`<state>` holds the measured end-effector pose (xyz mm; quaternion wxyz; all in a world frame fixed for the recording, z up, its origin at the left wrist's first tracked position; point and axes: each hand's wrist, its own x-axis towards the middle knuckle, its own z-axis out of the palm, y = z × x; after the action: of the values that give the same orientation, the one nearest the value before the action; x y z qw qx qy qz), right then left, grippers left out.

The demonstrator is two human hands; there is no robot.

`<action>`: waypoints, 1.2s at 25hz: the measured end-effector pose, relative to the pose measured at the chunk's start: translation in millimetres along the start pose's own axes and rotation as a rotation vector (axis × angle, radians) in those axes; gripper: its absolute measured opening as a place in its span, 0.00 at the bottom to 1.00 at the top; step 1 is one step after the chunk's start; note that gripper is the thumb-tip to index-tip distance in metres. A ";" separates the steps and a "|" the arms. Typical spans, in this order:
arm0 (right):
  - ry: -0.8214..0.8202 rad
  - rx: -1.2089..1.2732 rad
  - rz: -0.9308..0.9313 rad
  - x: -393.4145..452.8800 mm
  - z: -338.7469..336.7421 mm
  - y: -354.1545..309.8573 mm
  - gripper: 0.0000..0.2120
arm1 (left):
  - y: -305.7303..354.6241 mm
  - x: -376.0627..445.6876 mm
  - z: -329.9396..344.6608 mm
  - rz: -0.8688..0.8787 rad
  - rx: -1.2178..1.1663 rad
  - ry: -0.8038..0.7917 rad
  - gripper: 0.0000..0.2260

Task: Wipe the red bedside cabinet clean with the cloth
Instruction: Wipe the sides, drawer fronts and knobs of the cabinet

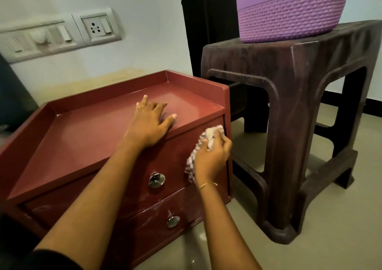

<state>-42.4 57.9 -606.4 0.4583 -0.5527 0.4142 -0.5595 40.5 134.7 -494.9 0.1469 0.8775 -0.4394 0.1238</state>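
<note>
Cloth (203,145) bunched in the clenched right hand (213,158) against the upper drawer front of the red bedside cabinet (86,129); left hand (149,122), released, flat on top.

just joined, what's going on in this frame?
A person is wiping a red cabinet. The right hand has a bunched cloth in its grip, pressed against the top drawer front near its right edge. The left hand lies flat on the cabinet top, apparently bracing it. Pale smears show on both drawer fronts. A brown stool with a purple basket stands beside it.
</note>
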 end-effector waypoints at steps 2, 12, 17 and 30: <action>0.001 -0.027 -0.163 -29.4 5.9 -1.1 0.22 | 0.3 -0.8 0.6 0.011 0.007 0.016 0.26; 0.009 0.026 -0.067 -25.0 7.5 -5.7 0.21 | 4.4 -1.7 -2.3 0.011 0.045 0.028 0.24; -0.065 -0.031 -0.151 -65.4 3.0 30.1 0.19 | 3.8 -4.6 -4.0 -0.010 0.036 0.027 0.24; -0.003 -0.023 0.069 -35.5 -4.9 59.2 0.16 | 3.3 -5.0 -4.7 -0.020 0.033 -0.009 0.24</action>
<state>-45.1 78.2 -672.5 0.4715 -0.5441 0.4386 -0.5378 34.6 138.3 -491.8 0.1318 0.8846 -0.4293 0.1258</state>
